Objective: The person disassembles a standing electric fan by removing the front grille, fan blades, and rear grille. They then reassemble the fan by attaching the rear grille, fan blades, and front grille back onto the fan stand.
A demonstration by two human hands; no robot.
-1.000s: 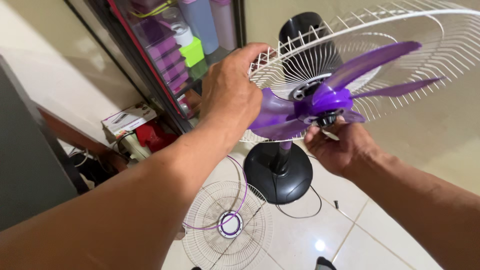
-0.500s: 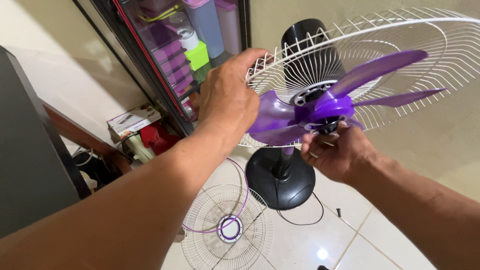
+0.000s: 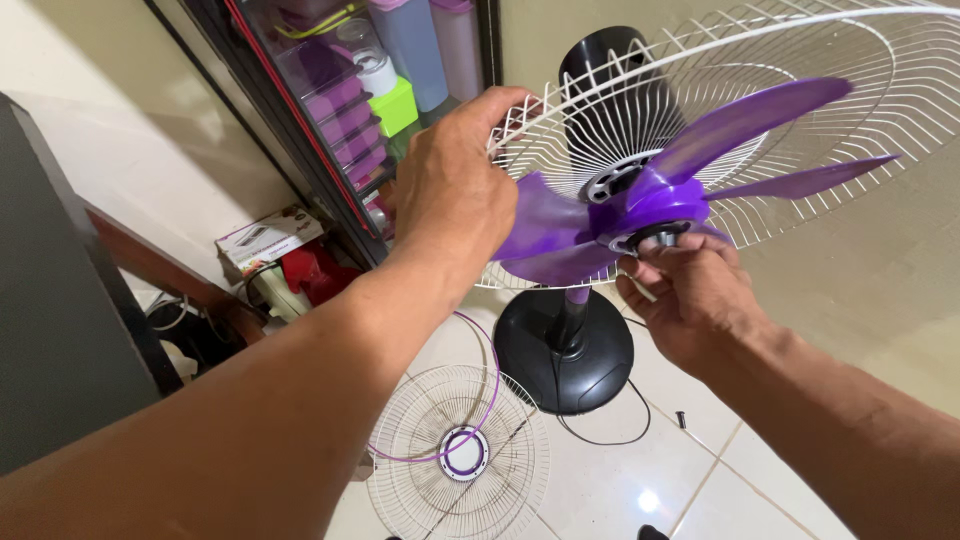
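One pedestal fan stands on the pale tiled floor (image 3: 620, 490), with its rear white wire guard (image 3: 880, 110) tilted so that the open face looks toward the near left and somewhat down. One purple plastic blade wheel (image 3: 655, 195) sits at the middle of that guard; three blades show clearly, two reaching to the far right and one broad blade to the left, with a lower left lobe that may be a further one. The axis of the wheel runs from the black motor housing (image 3: 600, 60) behind the guard toward the viewer. The left hand (image 3: 455, 195) is curled over the left rim of the guard, fingers clenched on the wires there, right beside the left blade. The right hand (image 3: 690, 290) comes up from the near right, its fingertips (image 3: 665, 248) pinched round the small dark cap at the front of the purple hub. Below, the purple pole rises from one round black base (image 3: 565, 350), from which a thin black cord trails across the tiles. One loose front white wire guard with a purple ring (image 3: 455, 460) lies flat on the floor, near left of the base. On the far left stands a glass-doored cabinet (image 3: 330, 110) holding purple and green containers.
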